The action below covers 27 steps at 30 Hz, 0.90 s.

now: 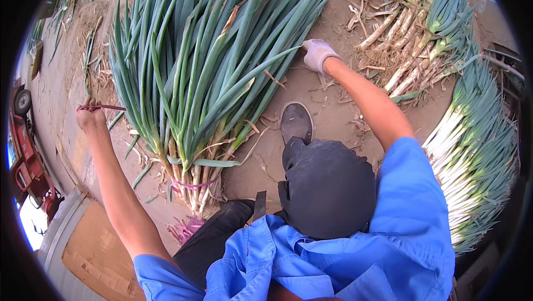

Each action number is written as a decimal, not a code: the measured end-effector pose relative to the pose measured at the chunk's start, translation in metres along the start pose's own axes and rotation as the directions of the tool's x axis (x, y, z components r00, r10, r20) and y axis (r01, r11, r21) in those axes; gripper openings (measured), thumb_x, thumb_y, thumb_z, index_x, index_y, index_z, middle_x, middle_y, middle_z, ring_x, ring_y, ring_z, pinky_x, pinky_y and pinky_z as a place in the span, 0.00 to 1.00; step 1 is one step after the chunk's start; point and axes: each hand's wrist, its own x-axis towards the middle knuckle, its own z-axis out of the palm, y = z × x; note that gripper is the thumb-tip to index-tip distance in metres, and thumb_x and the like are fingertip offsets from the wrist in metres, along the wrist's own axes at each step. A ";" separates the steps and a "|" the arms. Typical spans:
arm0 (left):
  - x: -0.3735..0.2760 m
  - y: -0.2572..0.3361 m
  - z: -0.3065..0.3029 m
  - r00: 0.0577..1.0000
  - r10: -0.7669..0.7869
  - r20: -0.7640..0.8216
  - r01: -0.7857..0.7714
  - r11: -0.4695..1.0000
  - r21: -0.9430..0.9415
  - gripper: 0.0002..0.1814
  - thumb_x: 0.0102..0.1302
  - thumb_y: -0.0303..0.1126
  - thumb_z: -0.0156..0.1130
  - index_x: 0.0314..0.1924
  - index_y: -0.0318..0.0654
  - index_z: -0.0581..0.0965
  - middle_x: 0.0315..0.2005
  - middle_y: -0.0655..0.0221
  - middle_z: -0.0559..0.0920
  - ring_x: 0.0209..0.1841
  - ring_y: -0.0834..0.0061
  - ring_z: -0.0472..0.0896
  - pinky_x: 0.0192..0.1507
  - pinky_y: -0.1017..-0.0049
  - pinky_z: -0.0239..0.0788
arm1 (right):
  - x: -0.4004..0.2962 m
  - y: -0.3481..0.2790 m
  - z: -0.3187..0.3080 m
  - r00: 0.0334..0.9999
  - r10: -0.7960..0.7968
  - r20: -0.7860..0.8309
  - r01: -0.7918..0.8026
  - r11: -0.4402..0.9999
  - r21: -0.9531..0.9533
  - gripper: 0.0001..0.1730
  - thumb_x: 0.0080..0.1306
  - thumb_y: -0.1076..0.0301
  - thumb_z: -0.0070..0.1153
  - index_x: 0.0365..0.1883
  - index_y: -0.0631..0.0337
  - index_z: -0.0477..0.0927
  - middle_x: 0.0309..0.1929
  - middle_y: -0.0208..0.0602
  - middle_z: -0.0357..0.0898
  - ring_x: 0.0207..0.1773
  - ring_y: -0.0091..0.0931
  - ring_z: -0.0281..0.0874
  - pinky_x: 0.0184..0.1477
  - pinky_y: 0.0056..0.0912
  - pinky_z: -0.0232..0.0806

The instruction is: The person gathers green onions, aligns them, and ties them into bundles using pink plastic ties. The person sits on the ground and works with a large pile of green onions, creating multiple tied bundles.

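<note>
A large bundle of long green onions point(208, 63) lies on the dirt ground before me, its white stalks towards my knees. A purple-red tie point(193, 185) goes around those stalks. My left hand point(90, 115), bare, grips a dark red strap point(111, 107) left of the bundle; the strap runs to the edge of the leaves, and its further course is hidden. My right hand point(318, 56), in a whitish glove, is at the right edge of the leaves; its fingertips are partly hidden, so whether it holds anything does not show.
Loose purple-red ties point(184, 230) lie by my left knee. At the right are unpeeled green onions point(410, 38) and a long row of white-stalked ones point(470, 155). A red vehicle point(35, 163) stands far left, near a metal-edged wooden board point(98, 255). Dry husks litter the ground.
</note>
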 end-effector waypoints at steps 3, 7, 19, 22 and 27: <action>0.005 -0.010 0.006 0.995 -0.101 -0.002 0.101 0.993 0.056 0.20 0.76 0.40 0.33 0.47 0.33 0.71 0.43 0.58 0.79 0.37 0.68 0.73 0.48 0.61 0.62 | -0.037 0.007 -0.019 0.968 0.087 0.236 -0.041 0.981 -0.192 0.15 0.60 0.68 0.52 0.42 0.58 0.85 0.47 0.53 0.82 0.52 0.45 0.80 0.54 0.45 0.72; 0.040 -0.041 -0.019 0.998 -0.051 0.035 0.049 0.998 0.042 0.23 0.77 0.43 0.36 0.46 0.32 0.75 0.39 0.62 0.79 0.35 0.72 0.71 0.45 0.64 0.62 | -0.126 0.064 0.003 0.939 0.060 0.338 -0.040 0.997 -0.066 0.14 0.60 0.58 0.59 0.41 0.53 0.85 0.38 0.46 0.85 0.43 0.43 0.83 0.47 0.43 0.73; -0.016 -0.080 0.024 0.819 -0.177 0.546 0.238 0.970 -0.043 0.23 0.79 0.43 0.41 0.33 0.34 0.75 0.25 0.72 0.73 0.25 0.80 0.63 0.31 0.79 0.58 | -0.182 -0.039 -0.071 0.904 -0.387 -0.183 0.334 0.368 0.868 0.15 0.69 0.61 0.52 0.35 0.65 0.81 0.44 0.34 0.81 0.47 0.25 0.75 0.53 0.32 0.66; -0.050 -0.090 0.028 0.846 -0.133 0.517 0.164 0.986 -0.014 0.22 0.79 0.43 0.41 0.32 0.34 0.74 0.25 0.71 0.73 0.26 0.80 0.62 0.30 0.80 0.58 | -0.143 -0.100 -0.044 0.892 -0.404 -0.202 0.196 -0.057 0.979 0.18 0.70 0.57 0.54 0.27 0.63 0.78 0.36 0.39 0.79 0.42 0.26 0.74 0.49 0.31 0.67; -0.141 -0.080 0.035 0.845 -0.076 0.530 0.115 0.993 -0.041 0.22 0.79 0.41 0.43 0.29 0.35 0.74 0.24 0.68 0.74 0.24 0.80 0.65 0.29 0.81 0.57 | -0.161 -0.162 -0.084 0.857 -0.513 -0.049 0.112 0.093 0.989 0.15 0.68 0.61 0.53 0.28 0.64 0.74 0.23 0.31 0.73 0.25 0.23 0.71 0.31 0.28 0.65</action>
